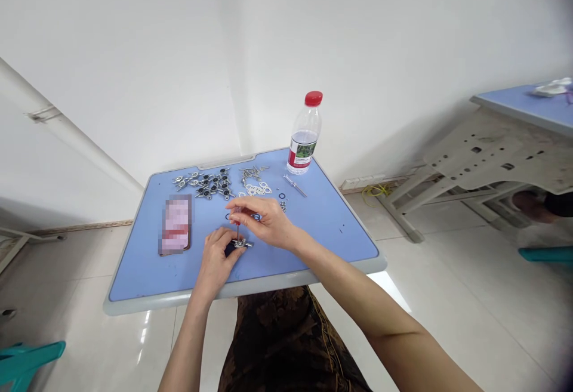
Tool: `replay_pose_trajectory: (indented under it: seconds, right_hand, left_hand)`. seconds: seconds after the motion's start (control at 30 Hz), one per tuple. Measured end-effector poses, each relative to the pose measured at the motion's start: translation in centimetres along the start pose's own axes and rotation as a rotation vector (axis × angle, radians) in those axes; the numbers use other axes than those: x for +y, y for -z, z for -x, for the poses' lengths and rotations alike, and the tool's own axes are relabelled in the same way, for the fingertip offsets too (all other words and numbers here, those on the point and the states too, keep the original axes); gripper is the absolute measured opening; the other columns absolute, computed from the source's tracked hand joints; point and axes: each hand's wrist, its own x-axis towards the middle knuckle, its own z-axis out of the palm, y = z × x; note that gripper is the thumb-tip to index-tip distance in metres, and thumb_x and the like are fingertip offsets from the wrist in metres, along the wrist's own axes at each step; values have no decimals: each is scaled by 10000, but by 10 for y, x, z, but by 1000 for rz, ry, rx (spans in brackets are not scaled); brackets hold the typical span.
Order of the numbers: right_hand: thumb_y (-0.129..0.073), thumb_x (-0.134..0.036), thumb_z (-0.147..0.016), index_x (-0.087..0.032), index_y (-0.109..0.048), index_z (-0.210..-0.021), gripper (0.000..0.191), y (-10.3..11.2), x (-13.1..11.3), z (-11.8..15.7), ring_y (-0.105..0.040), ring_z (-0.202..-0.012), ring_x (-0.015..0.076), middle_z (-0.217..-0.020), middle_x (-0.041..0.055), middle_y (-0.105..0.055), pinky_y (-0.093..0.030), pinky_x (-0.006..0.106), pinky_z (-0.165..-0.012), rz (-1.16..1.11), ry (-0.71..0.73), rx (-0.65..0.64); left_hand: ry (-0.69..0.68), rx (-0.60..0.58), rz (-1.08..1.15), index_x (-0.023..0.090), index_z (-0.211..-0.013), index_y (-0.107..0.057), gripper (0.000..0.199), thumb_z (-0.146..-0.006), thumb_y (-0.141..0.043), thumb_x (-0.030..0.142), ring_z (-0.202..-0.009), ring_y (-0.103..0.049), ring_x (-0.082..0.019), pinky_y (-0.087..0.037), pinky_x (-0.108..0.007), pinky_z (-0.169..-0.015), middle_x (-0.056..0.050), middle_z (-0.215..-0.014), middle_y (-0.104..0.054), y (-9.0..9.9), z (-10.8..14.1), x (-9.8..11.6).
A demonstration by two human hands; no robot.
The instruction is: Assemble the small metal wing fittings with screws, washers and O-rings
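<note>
Near the front edge of the blue table (152, 272), my left hand (219, 256) is closed on a small metal part (242, 243) lying on the tabletop. My right hand (264, 218) grips the red handle of a screwdriver (238, 231), held upright with its tip down on that part. Behind my hands are several metal parts with black centres (215, 183), a pile of screws (253, 173) and flat light gaskets (256, 189). Dark rings and tiny nuts (283, 206) lie beside my right hand, which partly hides the rings.
A phone (176, 225) lies at the left of the table. A red-capped bottle (303, 141) stands at the back right, with a syringe-like tool (294, 185) in front of it. Another table (528, 105) is at the right, and teal stools (31, 359) show at both sides.
</note>
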Motion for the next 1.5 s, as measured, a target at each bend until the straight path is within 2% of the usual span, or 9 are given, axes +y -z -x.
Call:
replay_pose_trajectory:
  seconds: [0.2,0.5,0.7,1.23,1.37,1.5]
  right_hand:
    - [-492,-180,-936,-166,-635,-1056,187,-4,0,2,-669,-734,128,-844,45,-699,-554,251,-668,54,63,-48]
    - [-494,-188,-940,-188,-628,-1062,181,-4,1,2,-656,-745,127,-864,42,-707,-555,259,-685,69,68,-63]
    - [-419,-169,-963,-172,-589,-1149,252,-1,-2,2,-650,-776,128,-870,53,-691,-547,265,-713,69,97,-120]
    - [-373,-172,-976,-182,-551,-1198,285,0,-3,3,-637,-774,130,-878,53,-676,-540,274,-728,111,123,-140]
    - [-442,-208,-964,-189,-538,-1221,275,-3,-2,3,-613,-829,146,-935,67,-647,-543,295,-743,172,173,-165]
    - [-480,-208,-951,-208,-571,-1208,272,-7,1,3,-576,-859,158,-920,62,-586,-539,309,-756,209,181,-127]
  left_hand:
    - [-8,15,0,225,-895,-631,71,-831,-627,257,-938,-580,-220,-412,-373,-865,-22,-934,-644,0,0,0]
    - [18,4,1,220,-887,-621,64,-824,-624,232,-958,-574,-224,-404,-381,-872,-25,-953,-640,1,0,5]
    - [27,-10,26,228,-927,-603,111,-820,-629,230,-959,-574,-229,-403,-392,-886,-24,-943,-633,2,-1,5]
    - [25,14,25,225,-907,-608,90,-821,-624,247,-916,-584,-218,-417,-391,-873,-22,-914,-638,2,0,6]
    - [17,32,25,234,-972,-622,146,-827,-611,250,-974,-581,-236,-423,-413,-895,-37,-978,-647,0,1,3]
    - [22,54,0,231,-962,-626,147,-815,-623,235,-977,-578,-241,-421,-422,-903,-40,-987,-648,-2,2,1]
